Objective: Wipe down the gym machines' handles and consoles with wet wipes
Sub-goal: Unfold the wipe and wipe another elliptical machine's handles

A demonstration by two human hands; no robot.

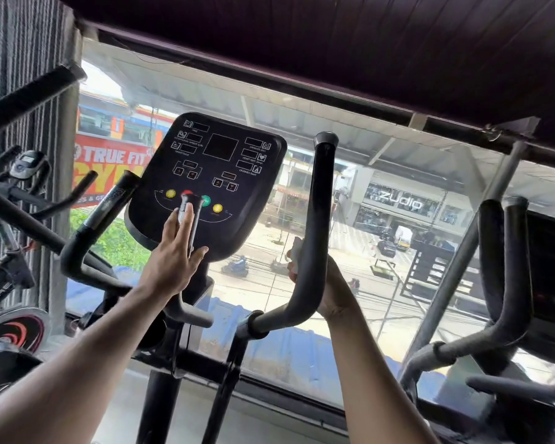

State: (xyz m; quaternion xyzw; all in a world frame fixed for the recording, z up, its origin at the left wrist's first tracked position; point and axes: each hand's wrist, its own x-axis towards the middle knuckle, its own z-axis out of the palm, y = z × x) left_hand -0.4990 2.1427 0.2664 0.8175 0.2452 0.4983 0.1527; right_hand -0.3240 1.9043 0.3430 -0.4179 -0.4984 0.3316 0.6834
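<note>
right hand (329, 283) grips curved handle (314, 225) | white wipe (296, 251)

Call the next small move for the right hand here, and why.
Probably slide the right hand and its white wet wipe up the tall black curved handle: the wipe sits mid-shaft, leaving the grey-capped top uncovered. The left hand rests flat against the short centre grip.
</note>
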